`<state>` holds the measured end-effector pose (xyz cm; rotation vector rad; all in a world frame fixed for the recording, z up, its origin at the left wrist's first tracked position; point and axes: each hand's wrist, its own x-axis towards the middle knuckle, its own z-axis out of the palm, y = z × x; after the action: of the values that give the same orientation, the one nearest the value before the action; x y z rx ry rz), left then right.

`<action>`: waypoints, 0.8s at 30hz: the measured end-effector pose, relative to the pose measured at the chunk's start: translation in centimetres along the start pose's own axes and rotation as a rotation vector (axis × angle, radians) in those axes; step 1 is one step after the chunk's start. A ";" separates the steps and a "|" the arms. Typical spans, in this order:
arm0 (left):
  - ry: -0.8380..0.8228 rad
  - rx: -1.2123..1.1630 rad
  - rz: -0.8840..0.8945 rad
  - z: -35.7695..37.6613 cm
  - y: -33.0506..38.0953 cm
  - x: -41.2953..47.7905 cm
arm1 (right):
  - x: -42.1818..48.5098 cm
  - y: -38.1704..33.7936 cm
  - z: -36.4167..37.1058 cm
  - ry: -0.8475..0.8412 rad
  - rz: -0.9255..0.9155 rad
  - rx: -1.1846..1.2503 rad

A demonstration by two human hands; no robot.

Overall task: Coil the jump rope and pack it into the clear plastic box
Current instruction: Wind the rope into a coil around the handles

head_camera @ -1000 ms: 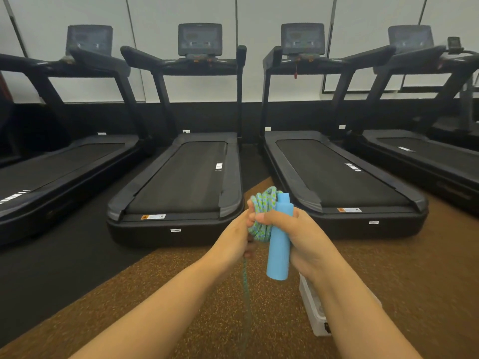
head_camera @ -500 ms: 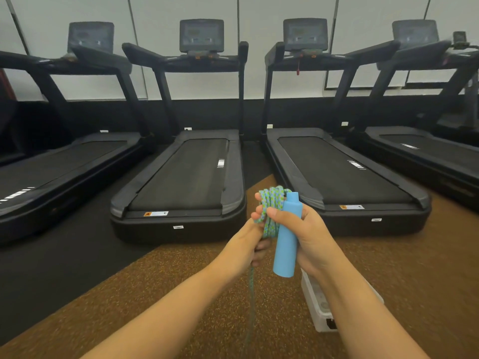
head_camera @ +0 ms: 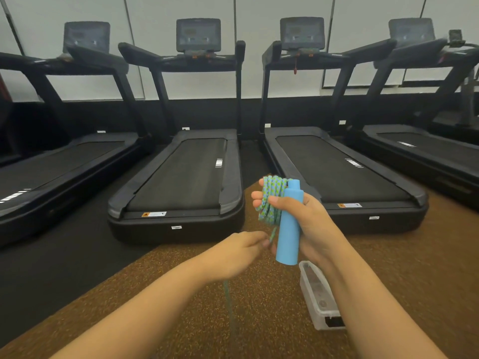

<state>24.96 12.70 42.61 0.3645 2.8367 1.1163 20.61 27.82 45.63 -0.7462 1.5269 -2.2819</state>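
Blue handle (head_camera: 289,229) and coiled jump rope (head_camera: 270,200) sit clamped in the right hand (head_camera: 311,221). The left hand (head_camera: 238,255) pinches the loose strand just below. The clear plastic box (head_camera: 318,301) lies on brown floor (head_camera: 181,294) under the right forearm, apart from treadmill (head_camera: 337,172) edges.

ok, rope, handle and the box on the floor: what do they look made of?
Rope: braided textile cord, likely nylon or polyester; blue-green woven pattern, hangs in limp loops.
Handle: smooth matte light-blue cylinder, probably plastic or a rubbery coating; cannot tell which.
Box: clear, slightly cloudy rigid plastic; the floor shows through its walls.
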 end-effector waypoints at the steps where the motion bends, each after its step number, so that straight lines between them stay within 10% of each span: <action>1: -0.009 0.100 0.009 -0.1 0.5 -0.2 | 0.0 0.0 0.0 0.004 0.003 -0.026; 24: 0.020 0.616 0.180 -8.1 3.7 -1.1 | -0.8 2.7 -0.6 -0.264 0.213 -0.236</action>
<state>25.53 9.72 51.04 0.6510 3.1538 0.2251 20.84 27.62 42.76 -0.8604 1.6744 -1.7931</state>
